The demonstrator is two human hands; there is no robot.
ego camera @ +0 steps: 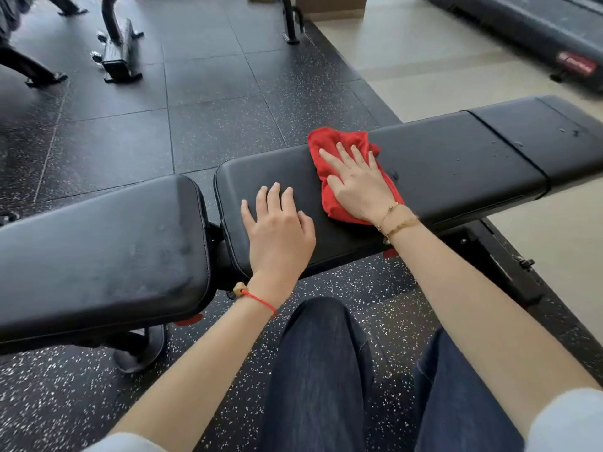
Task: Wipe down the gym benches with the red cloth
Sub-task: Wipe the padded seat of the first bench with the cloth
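The right hand (357,184) lies flat with fingers spread on the red cloth (329,141), pressing it against the long middle pad (440,164) of the gym bench; the cloth is bunched under the palm and reaches from the pad's far edge nearly to its near edge, which suggests a flat-palm wiping stroke rather than a grip. The left hand (280,226) rests open, fingers straight, on the same pad near its left end, holding nothing; it most likely steadies the person leaning over the bench. Water droplets (569,132) show on the short end pad (548,135) towards the bench's right end, and a few on the middle pad to the right of the cloth, so that stretch probably remains to be wiped. The seat pad (104,243) at the left end looks dull and smudged. The bench frame beneath is mostly hidden by the pads and the person's legs, and both bench ends run out of view. Other equipment (117,50) on the rubber floor (208,93) beyond is cut off, so I cannot tell how many benches there are.
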